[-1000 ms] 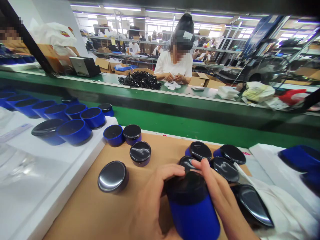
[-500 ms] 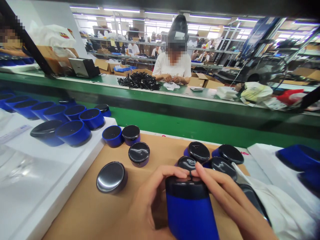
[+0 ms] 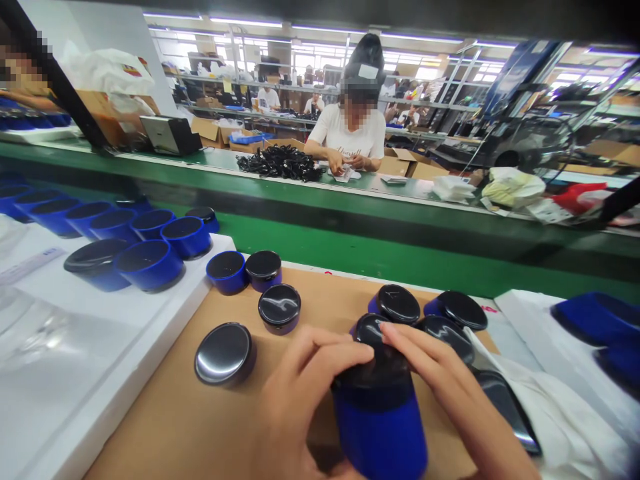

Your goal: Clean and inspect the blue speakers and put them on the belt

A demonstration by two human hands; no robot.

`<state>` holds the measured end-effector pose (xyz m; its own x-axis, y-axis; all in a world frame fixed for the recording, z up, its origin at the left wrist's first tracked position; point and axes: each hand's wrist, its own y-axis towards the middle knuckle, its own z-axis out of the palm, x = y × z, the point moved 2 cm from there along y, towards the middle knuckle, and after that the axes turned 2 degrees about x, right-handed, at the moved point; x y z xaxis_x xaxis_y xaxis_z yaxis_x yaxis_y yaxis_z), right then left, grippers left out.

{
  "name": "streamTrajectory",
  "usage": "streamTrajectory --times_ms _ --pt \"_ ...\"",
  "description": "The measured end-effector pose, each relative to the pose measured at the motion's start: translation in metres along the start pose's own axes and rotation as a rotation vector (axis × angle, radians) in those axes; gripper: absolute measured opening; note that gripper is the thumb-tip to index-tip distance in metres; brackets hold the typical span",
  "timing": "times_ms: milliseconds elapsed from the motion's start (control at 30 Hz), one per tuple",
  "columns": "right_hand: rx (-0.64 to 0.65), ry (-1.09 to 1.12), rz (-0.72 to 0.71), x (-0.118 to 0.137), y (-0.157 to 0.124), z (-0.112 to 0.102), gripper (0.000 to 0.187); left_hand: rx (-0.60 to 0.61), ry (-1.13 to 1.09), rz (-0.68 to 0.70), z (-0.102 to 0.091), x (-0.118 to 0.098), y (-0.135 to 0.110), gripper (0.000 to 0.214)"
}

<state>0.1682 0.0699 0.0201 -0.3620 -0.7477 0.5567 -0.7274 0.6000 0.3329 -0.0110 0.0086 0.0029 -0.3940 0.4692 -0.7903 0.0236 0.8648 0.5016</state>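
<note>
Several blue shells (image 3: 150,263) lie tipped in a row on the white tray (image 3: 125,333) at left, open ends easy to reach. Our left hand (image 3: 300,400) curls around the blue cylinder (image 3: 380,433) at the near edge of the cardboard surface (image 3: 200,427), seemingly steadying it, while our right hand (image 3: 450,393) presses fingertips onto the black cap (image 3: 370,383).

A white foam tray (image 3: 100,320) at the left edge of your brown cardboard sheet (image 3: 175,420) carries open blue plastic cups (image 3: 150,263). Black-lidded blue round pots (image 3: 399,303) stand near the sheet's far edge, with a white cloth (image 3: 565,420) at its right edge. Beyond the green conveyor belt (image 3: 350,247), a person in white (image 3: 353,133) sits by a heap of black cords (image 3: 280,162).
</note>
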Motion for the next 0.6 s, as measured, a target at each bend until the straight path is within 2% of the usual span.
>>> streamTrajectory --times_ms 100,233,367,467,533,600 --pt "-0.065 0.030 -0.042 -0.001 0.000 0.006 0.054 0.016 0.166 -0.016 0.005 0.000 -0.002 0.062" --pt "-0.143 0.073 -0.086 0.000 0.000 0.004 0.039 -0.014 0.198 -0.038 0.009 -0.003 -0.002 0.056" --pt "-0.159 0.226 -0.051 0.000 0.003 -0.006 0.025 -0.006 0.201 -0.004 0.014 0.000 0.000 0.043" --pt "-0.180 0.335 0.117 -0.007 0.005 -0.011 0.017 0.006 0.188 0.057 0.015 0.002 0.000 0.038" --pt "-0.153 0.486 0.286 -0.012 0.005 -0.010 0.009 0.062 0.154 0.032 0.013 0.001 -0.001 0.041" --pt "-0.110 0.643 0.418 -0.013 0.005 -0.007 0.011 0.118 0.122 -0.013 0.010 -0.003 -0.002 0.042"
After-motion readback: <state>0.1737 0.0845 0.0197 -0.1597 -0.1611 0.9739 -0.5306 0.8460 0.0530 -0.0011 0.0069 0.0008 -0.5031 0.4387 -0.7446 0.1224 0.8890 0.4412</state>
